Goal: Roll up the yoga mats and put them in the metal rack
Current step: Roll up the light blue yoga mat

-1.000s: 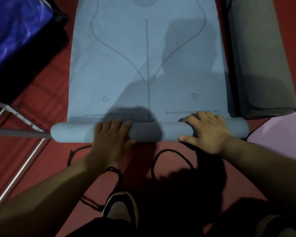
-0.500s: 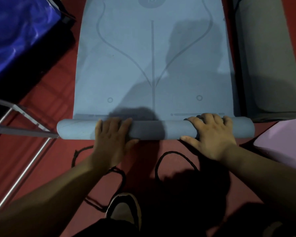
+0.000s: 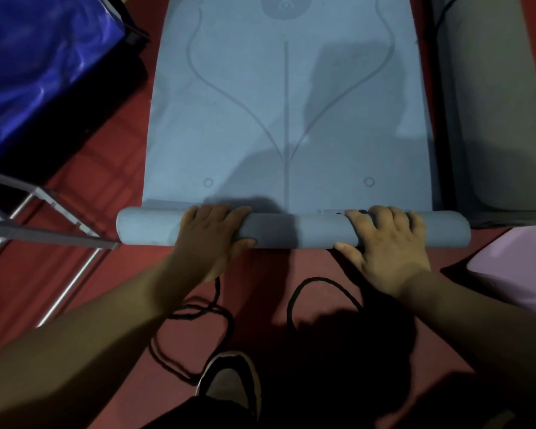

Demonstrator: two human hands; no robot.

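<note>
- The left hand (image 3: 211, 239) and right hand (image 3: 387, 249) both grip the rolled end of the blue yoga mat (image 3: 285, 119). The fingers (image 3: 217, 213) curl over the top of the roll and the thumbs press its near side.
- The roll lies crosswise under the fingers. The flat, unrolled length stretches away beyond them, so by my judgement most of the rolling is yet to do.
- The mat looks soft, bendy and fairly light, with a matt face that should give good grip. I would expect the loose coil to spring open if let go.
- The hold seems sound: the hands are spread well apart, each partway in from an end. Even pressure from both should keep the edges level, while uneven pushing could make the roll cone out to one side.
- A grey rolled mat (image 3: 492, 103) lies just beyond and outside the right fingers. The corner of a pink mat (image 3: 520, 264) sits nearer than them on the same side.
- What looks to be the metal rack (image 3: 44, 235) stands outside the left fingers, its bar almost touching the roll's end.
- The floor (image 3: 106, 168) is red and dimly lit. A black cord (image 3: 316, 286) loops on it nearer than the fingers, beside a shoe (image 3: 229, 382), and might snag underfoot.
- A glossy blue cover (image 3: 37, 63) lies far beyond the left fingers.
</note>
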